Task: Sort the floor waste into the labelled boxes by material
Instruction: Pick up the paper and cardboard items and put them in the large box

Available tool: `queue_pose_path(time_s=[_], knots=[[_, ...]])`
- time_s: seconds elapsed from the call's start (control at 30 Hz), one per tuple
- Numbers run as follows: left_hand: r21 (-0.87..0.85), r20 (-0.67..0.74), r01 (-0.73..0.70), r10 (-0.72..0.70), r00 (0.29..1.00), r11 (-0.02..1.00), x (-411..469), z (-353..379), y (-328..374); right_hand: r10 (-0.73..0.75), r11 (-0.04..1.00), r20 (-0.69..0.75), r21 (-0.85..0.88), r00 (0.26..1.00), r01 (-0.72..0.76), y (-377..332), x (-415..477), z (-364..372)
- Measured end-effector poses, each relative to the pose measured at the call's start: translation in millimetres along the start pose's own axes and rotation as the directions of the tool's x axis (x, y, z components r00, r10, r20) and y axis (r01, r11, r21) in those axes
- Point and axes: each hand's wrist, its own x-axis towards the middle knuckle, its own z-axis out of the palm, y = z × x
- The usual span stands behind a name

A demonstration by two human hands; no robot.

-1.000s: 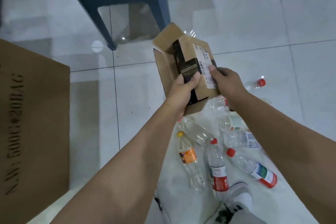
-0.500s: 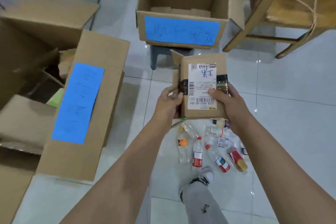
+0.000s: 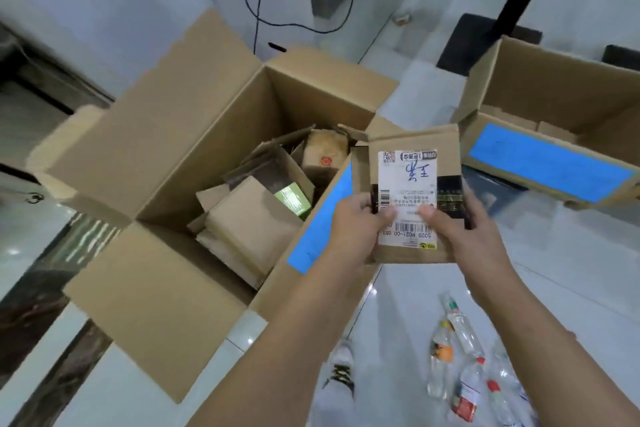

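Since half a second ago the open box of cardboard scraps has come just left of the left hand, on glossy white tiles. Both hands grip the carton by the box's blue-taped wall, the right hand opposite, thumbs on a label reading "5020 P021-00"; bottles lie below them.

Flattened cartons lie in the large open box. The small parcel sits above its right rim. A second box stands further right, with bottles on the floor nearer, right of both.
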Motion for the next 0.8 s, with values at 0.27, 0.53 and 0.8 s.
queue_pose_path(time_s=[0.27, 0.53, 0.8], knots=[[0.101, -0.261, -0.059, 0.084, 0.962, 0.993, 36, -136, 36, 0.012, 0.993, 0.109, -0.119, 0.994, 0.001, 19, 34, 153], [0.662, -0.301, -0.061, 0.339, 0.891, 0.747, 131, -176, 67, 0.126, 0.977, 0.188, -0.197, 0.974, -0.088, 21, 84, 211], [0.666, -0.124, -0.026, 0.146, 0.981, 0.746, 164, -131, 14, 0.284, 0.913, 0.072, -0.324, 0.956, -0.247, 52, 83, 176]])
